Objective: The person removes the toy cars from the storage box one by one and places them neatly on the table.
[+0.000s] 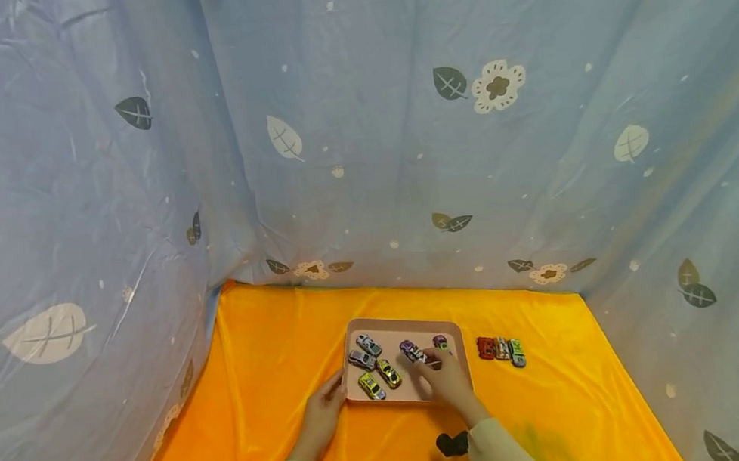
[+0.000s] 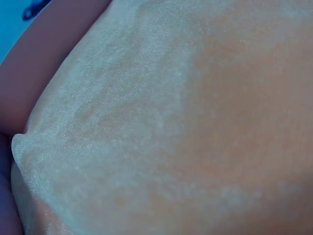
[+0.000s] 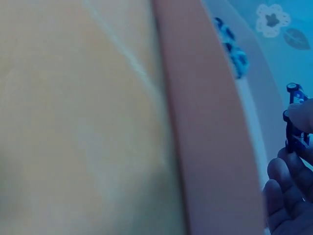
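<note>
A shallow pink tray [image 1: 402,323] lies on the orange cloth. At its left wall, my left hand [image 1: 322,412] grips the edge; in the left wrist view only part of that hand shows beside the tray wall [image 2: 41,63]. Over the middle of the tray my right hand [image 1: 450,381] pinches a purple and white toy car [image 1: 413,351] between thumb and fingers. The same car [image 3: 297,134] appears tilted on its side in the right wrist view. Grouped in the tray's left half are a grey car [image 1: 369,345], a silver car [image 1: 361,360], a gold-black car [image 1: 389,373] and a yellow car [image 1: 371,387].
A purple-green car [image 1: 440,342] sits in the tray's right part, partly behind my right hand. Right of the tray, a red car [image 1: 486,348], a white-orange car [image 1: 502,349] and a green car [image 1: 516,352] stand side by side. Patterned blue curtains [image 1: 360,148] enclose the cloth.
</note>
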`<action>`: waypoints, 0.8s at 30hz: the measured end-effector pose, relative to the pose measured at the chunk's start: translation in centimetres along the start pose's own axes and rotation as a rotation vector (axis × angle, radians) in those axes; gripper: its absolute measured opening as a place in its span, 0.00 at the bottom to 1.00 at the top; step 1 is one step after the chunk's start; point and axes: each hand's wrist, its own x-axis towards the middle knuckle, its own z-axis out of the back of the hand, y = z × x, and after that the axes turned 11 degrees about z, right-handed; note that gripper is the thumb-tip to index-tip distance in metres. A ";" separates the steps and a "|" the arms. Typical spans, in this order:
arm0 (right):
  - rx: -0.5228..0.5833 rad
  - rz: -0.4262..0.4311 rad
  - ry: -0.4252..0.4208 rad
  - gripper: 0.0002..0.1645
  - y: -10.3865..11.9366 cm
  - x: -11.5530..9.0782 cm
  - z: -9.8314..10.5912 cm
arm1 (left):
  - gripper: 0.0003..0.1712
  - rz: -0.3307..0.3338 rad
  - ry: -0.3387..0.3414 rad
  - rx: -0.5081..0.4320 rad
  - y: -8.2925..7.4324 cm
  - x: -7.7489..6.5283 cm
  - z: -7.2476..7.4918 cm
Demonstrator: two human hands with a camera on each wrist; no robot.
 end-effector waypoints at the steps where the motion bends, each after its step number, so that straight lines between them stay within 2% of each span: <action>1: 0.007 0.008 -0.009 0.21 0.1 0.0 0.5 | 0.27 0.000 -0.006 0.000 -0.1 0.0 0.0; 7: 0.051 -0.008 -0.111 0.28 -0.4 -0.6 3.6 | 0.27 0.004 0.025 -0.017 -1.5 -0.8 0.1; 9: 0.058 -0.024 -0.156 0.29 -0.8 -0.9 4.5 | 0.27 0.007 0.029 -0.013 -1.4 -0.8 0.1; 13: 0.036 -0.042 -0.230 0.29 -1.7 -1.2 6.2 | 0.27 0.005 0.008 0.009 0.0 0.0 0.1; 18: 0.040 -0.100 -0.292 0.29 -2.9 -1.4 8.2 | 0.27 0.008 -0.009 0.022 0.2 0.1 0.1; 24: 0.021 -0.181 -0.343 0.35 -4.5 -1.6 10.4 | 0.27 0.038 -0.010 -0.006 0.2 0.2 0.2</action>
